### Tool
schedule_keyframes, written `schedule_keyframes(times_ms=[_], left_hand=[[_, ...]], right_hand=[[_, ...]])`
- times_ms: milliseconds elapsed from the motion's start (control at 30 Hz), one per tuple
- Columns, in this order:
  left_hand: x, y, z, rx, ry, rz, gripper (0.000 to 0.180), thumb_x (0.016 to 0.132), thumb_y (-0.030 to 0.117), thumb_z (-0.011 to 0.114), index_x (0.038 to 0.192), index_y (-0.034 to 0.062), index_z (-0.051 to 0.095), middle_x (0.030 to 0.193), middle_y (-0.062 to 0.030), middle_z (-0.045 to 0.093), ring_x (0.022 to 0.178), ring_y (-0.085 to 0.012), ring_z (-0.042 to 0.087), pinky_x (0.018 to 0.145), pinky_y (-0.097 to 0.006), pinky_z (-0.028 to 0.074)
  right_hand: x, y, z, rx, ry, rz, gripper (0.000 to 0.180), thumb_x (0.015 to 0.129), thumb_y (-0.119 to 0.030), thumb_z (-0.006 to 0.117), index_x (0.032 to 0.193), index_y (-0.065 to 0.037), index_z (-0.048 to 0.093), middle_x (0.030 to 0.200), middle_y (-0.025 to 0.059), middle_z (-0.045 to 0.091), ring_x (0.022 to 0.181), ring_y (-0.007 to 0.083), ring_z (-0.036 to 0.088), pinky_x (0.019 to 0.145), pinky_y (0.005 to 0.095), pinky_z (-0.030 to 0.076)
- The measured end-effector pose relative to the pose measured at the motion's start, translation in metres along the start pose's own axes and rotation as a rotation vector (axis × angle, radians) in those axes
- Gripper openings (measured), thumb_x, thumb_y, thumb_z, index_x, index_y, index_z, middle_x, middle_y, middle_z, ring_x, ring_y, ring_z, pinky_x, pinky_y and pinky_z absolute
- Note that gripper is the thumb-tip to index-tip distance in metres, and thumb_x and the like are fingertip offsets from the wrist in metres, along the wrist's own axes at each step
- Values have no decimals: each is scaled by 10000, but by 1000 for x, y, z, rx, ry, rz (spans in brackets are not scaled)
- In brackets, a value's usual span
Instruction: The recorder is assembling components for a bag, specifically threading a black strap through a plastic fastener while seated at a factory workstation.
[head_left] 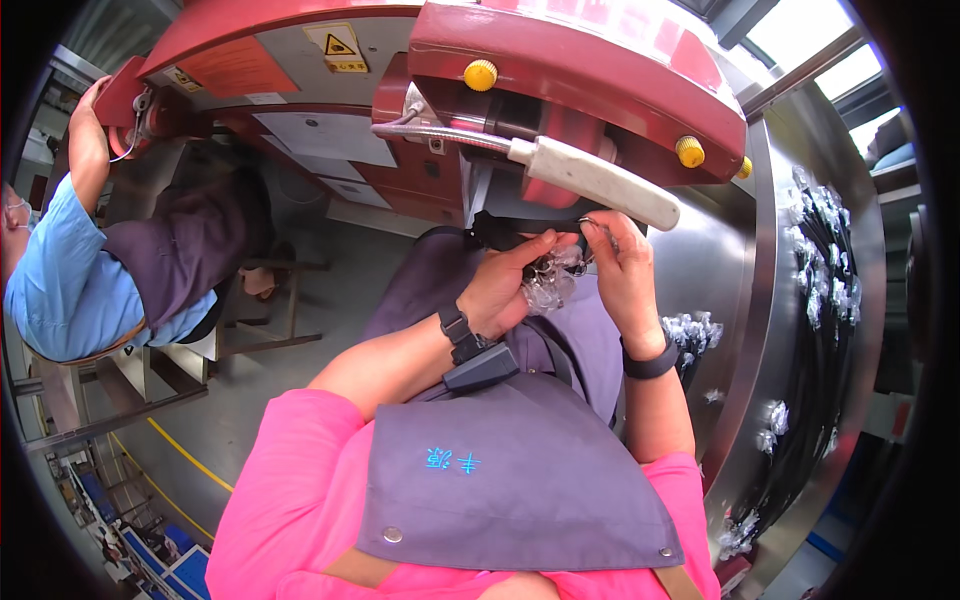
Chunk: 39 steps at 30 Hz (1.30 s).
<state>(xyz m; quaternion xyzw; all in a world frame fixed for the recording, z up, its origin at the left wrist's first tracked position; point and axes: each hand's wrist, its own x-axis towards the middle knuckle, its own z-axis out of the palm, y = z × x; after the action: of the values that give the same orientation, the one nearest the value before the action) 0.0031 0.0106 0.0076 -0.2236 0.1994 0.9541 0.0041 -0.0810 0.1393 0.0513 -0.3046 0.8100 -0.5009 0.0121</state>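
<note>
My left hand (pixel 505 285) is curled around a small bundle of clear plastic-wrapped parts (pixel 550 280), held close under the red machine head (pixel 580 70). Touching the same bundle from the right, my right hand (pixel 620 265) pinches a thin metal ring-like piece (pixel 590 222) between fingertips. Both wrists wear dark bands. A white-handled lever (pixel 600 182) juts out just above my hands. I wear a pink top and a grey-purple apron (pixel 510 470).
A round steel table (pixel 740 300) curves along the right, with small clear-wrapped parts (pixel 690 330) scattered on it and a dark ring of parts (pixel 820 270) farther out. A person in a blue shirt (pixel 70 270) works at the left. Yellow knobs (pixel 481 75) sit on the machine.
</note>
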Motion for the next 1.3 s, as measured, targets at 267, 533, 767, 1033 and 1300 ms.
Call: schedule_keyframes(times_ms=[267,533,767,1033,1300], left_hand=[[5,3,-2,-16,9,-1,234,928,157,624,1126,32,620,1068,-109,684,930,-173,663,746,-328,554],[6,6,1,-4,22,4,268,933,193,622,1112,-5,645,1064,-97,688,911,-166,660,758,-324,548],[11,4,1,-55,20,-32,257,941,191,608,1108,0,650,1060,-84,686,907,-162,657,762,-317,541],[17,-4,1,-28,-13,-44,210,945,174,599,1092,29,640,1042,-61,679,934,-163,649,785,-310,534],[-1,-9,-31,-158,-178,-188,256,938,144,544,1175,54,576,1077,-88,634,986,-216,632,888,-378,515]], right_hand=[[8,11,1,9,-52,94,214,903,-124,640,1065,16,641,895,106,644,802,165,577,732,301,468],[12,28,6,62,-80,128,239,919,-143,633,1100,13,643,962,73,668,890,135,583,795,292,474],[11,24,6,21,-32,89,200,910,-124,634,1073,-10,656,960,99,677,875,176,610,783,297,476],[6,20,-2,-136,57,-263,198,830,13,635,1024,-11,669,894,120,651,772,270,620,721,334,497],[-13,14,-19,-376,-163,-739,430,578,-4,643,1006,-19,681,826,62,556,735,226,569,680,331,514]])
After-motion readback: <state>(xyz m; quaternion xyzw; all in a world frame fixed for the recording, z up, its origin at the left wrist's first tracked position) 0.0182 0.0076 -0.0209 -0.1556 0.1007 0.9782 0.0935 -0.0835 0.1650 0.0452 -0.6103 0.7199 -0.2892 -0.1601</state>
